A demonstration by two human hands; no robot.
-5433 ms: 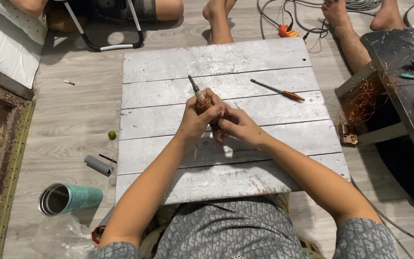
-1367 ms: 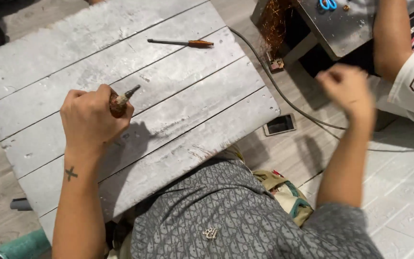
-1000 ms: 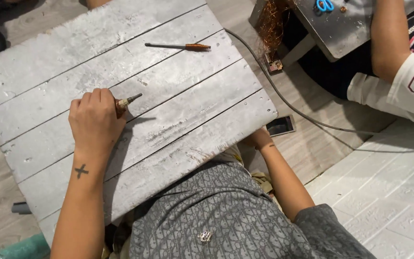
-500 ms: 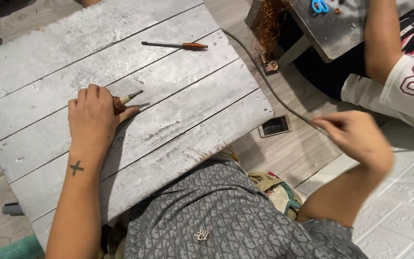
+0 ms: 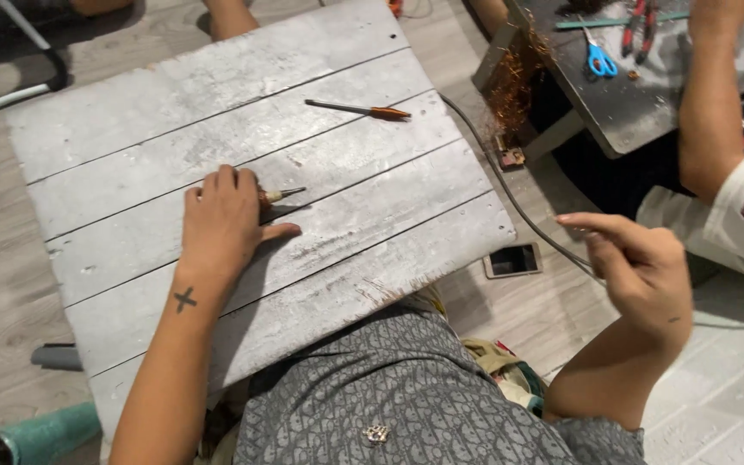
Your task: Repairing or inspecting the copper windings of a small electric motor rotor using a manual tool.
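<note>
My left hand (image 5: 224,220) rests palm down on a grey plank board (image 5: 131,146), closed around a small tool (image 5: 279,196) whose brownish handle and metal tip stick out toward the right. My right hand (image 5: 639,263) is raised off to the right of the board, above the floor, fingers loosely spread and holding nothing. An orange-handled screwdriver (image 5: 359,109) lies on the far part of the board, apart from both hands.
A phone (image 5: 512,259) lies on the floor beside the board's right edge, with a cable (image 5: 518,207) running past it. Another person's arm (image 5: 716,112) works at a dark table (image 5: 630,103) with blue scissors (image 5: 597,57). A teal cup (image 5: 36,430) lies lower left.
My right hand has swung down beside the board near the phone and come back up to the right, empty. My left hand stays on the board holding the tool.
</note>
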